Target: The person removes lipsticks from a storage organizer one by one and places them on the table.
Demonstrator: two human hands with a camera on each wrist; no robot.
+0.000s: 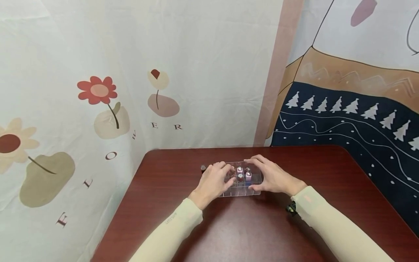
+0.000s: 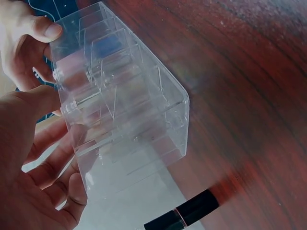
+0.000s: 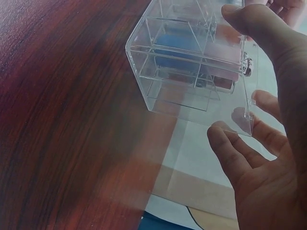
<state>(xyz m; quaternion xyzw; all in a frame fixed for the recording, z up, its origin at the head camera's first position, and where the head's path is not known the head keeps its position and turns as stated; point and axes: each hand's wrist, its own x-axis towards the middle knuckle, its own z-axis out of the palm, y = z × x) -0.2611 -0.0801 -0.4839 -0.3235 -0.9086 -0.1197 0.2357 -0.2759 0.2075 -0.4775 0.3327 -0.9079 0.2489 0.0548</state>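
Observation:
A clear plastic organizer box point(image 1: 240, 191) with divided compartments stands on the table. Small silver-topped containers point(image 1: 248, 175) sit in several compartments, some with pink sides; a blue item point(image 3: 175, 51) shows through the wall near the right end. My right hand point(image 1: 276, 177) grips that end, thumb at the near rim and fingers at the far one. Over the left part lies my left hand point(image 1: 214, 179), thumb and bent fingers at the compartment tops; I cannot tell whether it pinches something there. Just beyond it stands a black lipstick tube point(image 2: 184, 211) with a thin rose-gold band.
The dark red-brown table point(image 1: 242, 225) is glossy, with rounded far corners. Behind it hangs a pale cloth point(image 1: 209, 72) with printed flowers, and a dark blue cloth point(image 1: 327, 123) with white trees is at the right. A black wrist strap point(image 1: 291, 208) shows at the right cuff.

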